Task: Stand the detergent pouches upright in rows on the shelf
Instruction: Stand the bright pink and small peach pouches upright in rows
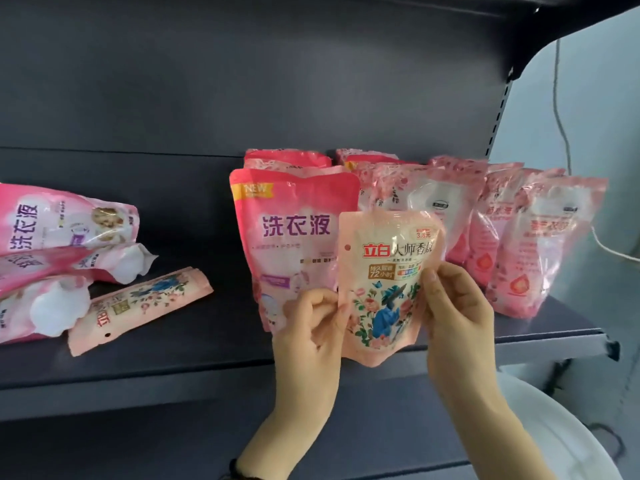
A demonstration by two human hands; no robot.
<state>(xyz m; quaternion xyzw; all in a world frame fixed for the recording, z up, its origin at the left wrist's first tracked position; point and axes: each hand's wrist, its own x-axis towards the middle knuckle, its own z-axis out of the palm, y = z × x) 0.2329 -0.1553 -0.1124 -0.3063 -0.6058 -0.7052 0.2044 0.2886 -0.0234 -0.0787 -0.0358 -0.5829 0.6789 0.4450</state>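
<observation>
We held peach pouch (388,285) upright, long axis vertical. Left hand (308,327) pinched left edge, right hand (457,317) pinched right edge. Base at shelf (173,358) front lip, contact unclear, just ahead of tall pink pouch (294,230). Lying pouches (62,220) well left, nearer left hand; we judged those next.

One held peach pouch (388,289) at five o'clock, one lying peach pouch (138,306) at eight; three pink pouches (62,223) at nine; roughly ten standing pouches (294,230).

Soft blur, dim shelf (173,341) (glare right)
</observation>
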